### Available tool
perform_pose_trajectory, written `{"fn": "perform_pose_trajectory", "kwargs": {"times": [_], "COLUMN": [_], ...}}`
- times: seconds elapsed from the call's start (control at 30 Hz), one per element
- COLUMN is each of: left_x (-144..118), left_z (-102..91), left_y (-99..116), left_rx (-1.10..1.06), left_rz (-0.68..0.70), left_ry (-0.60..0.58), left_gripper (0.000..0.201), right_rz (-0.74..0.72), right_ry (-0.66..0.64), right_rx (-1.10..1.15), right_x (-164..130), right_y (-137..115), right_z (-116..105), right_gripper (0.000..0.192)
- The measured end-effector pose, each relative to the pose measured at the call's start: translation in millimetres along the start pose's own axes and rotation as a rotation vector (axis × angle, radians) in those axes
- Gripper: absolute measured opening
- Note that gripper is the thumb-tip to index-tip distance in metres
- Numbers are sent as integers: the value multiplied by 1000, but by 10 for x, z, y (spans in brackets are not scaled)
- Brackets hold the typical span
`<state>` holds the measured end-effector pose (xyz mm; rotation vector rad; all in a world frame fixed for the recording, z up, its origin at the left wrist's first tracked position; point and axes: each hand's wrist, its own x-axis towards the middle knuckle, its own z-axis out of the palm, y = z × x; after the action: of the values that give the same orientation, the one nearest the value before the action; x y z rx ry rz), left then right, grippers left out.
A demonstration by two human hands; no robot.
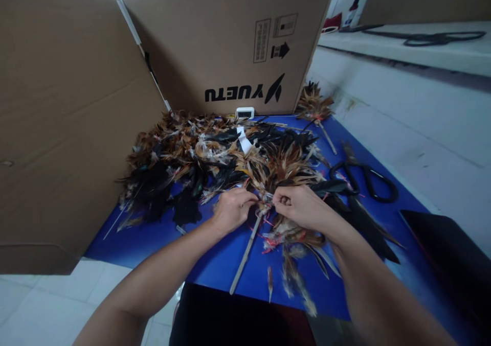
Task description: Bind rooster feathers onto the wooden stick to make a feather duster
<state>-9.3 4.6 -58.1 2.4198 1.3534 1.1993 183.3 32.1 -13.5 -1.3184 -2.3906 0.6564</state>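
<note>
Both your left hand (232,209) and right hand (297,206) have a pinched-shut grip on the brown feather bundle (274,169) tied to a thin pale stick (247,251) (red thread there), lying on the blue mat (215,264); black scissors (364,177) sit near your right.

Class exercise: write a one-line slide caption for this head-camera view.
Both hands, left and right, pinch a feather bundle on a thin stick over a blue mat, scissors alongside.
</note>
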Motion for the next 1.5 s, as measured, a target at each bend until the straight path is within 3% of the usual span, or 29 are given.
{"fn": "perform_pose_trajectory", "kwargs": {"times": [0.2, 0.33, 0.47, 0.6, 0.7, 0.8, 1.07, 1.2, 1.5], "left_x": [-24, 18, 90, 116, 114, 116, 136, 139, 139], "left_z": [33, -20, -116, -121, -65, -10, 37, 53, 13], "left_y": [-72, -65, -69, -76, -62, -49, 21, 38, 78], "left_rx": [79, -14, -258, -689, -1001, -1119, -730, -651, -423], "left_rz": [10, -81, -245, -413, -434, -435, -468, -503, -273], "left_ry": [-48, -121, -154, -196, -258, -298, -239, -203, -208], "left_gripper": [15, 14, 8, 23, 29, 28, 14, 20, 6], "right_rz": [21, 36, 46, 54, 38, 21, 20, 36, 80], "right_ry": [7, -14, -17, -18, -15, -17, -55, -55, -33], "right_rx": [-11, -39, -35, -1, 19, 27, 116, 126, 133], "right_x": [3, 16, 26, 25, 24, 22, -1, 1, -10], "right_y": [39, 39, 29, 31, 33, 24, 0, 7, -103], "right_z": [17, 22, 12, 9, 13, 9, 29, 65, 42], "right_gripper": [11, 11, 11, 11, 12, 13, 13, 15, 15]}}
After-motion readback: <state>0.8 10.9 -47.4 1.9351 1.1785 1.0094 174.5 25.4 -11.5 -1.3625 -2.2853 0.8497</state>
